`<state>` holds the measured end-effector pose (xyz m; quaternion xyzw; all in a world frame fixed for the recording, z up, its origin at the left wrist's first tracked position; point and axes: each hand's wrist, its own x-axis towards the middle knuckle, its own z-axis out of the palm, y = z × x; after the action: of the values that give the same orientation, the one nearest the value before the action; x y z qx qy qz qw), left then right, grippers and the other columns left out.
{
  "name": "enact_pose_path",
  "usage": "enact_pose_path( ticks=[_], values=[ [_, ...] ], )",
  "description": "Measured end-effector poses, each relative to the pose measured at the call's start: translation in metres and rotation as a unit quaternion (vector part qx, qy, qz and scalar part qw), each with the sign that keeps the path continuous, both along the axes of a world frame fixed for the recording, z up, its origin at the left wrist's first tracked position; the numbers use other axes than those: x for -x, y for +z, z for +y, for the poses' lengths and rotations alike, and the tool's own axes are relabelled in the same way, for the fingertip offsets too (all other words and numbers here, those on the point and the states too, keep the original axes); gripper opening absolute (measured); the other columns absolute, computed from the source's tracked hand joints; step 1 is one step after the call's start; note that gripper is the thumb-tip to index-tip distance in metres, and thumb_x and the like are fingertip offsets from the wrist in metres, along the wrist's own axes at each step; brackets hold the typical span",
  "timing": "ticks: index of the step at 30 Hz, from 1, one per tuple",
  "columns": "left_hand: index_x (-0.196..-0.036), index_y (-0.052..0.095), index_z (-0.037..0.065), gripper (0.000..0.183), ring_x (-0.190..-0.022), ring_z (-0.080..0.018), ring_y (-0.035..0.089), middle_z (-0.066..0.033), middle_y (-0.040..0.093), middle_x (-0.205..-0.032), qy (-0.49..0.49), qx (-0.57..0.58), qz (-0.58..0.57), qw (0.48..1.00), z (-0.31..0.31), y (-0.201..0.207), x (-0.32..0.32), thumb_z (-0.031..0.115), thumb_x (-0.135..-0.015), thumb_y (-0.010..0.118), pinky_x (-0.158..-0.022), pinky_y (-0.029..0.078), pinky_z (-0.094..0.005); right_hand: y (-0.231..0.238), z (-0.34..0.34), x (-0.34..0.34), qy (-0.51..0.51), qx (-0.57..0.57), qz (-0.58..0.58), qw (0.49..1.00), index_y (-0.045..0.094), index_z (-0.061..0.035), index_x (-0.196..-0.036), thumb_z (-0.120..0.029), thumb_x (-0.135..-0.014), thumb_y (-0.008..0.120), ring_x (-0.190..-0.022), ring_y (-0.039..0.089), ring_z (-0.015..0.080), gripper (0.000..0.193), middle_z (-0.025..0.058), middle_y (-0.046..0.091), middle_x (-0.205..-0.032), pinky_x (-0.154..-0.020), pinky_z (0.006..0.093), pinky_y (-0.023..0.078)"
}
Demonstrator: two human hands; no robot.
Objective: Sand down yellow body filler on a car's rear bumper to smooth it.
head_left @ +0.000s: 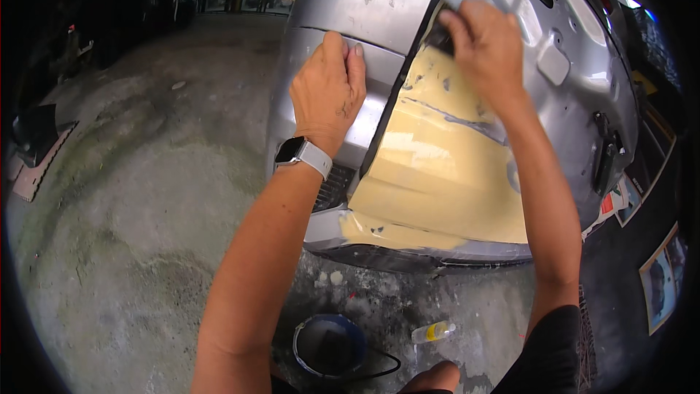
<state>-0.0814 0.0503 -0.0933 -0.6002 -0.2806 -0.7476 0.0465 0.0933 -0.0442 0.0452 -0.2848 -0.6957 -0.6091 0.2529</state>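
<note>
Head view: left hand flat, fingers spread, bracing silver car bumper. Right hand closed on dark sanding block, pressed at top of yellow filler patch. Block small, stiff, likely slippery when wet; grip by sides.

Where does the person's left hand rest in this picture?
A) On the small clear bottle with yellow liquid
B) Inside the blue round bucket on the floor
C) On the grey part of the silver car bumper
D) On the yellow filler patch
C: the left hand lies flat on the grey part of the silver car bumper, left of the yellow filler patch, far above the blue round bucket.
</note>
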Motion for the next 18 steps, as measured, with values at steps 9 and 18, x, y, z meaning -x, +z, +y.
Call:
enact_pose_path(
  ticks=[9,18],
  values=[
    [-0.099,0.053,0.007,0.02,-0.076,-0.0428,0.066,-0.0161,0.067,-0.083,0.002,0.002,-0.005,1.0,0.003,0.003,0.001,0.024,-0.103,0.063,-0.065,0.051,-0.0535,-0.005,-0.005,-0.001,-0.024,0.023,0.01,0.999,0.063,-0.013,-0.083,-0.02,-0.087,0.079,-0.078,0.062,0.0265,0.019,0.0036,0.062,-0.078,-0.073,0.0416,0.04],
    [-0.097,0.054,0.007,0.02,-0.074,-0.0449,0.066,-0.0159,0.068,-0.083,-0.007,0.009,-0.015,1.0,-0.001,-0.001,-0.001,0.023,-0.103,0.064,-0.066,0.052,-0.0524,-0.017,-0.009,-0.005,-0.048,0.066,0.001,0.997,0.061,-0.011,-0.081,-0.021,-0.091,0.075,-0.079,0.062,0.0297,0.02,0.0064,0.063,-0.078,-0.073,0.0428,0.04]
  ],
)
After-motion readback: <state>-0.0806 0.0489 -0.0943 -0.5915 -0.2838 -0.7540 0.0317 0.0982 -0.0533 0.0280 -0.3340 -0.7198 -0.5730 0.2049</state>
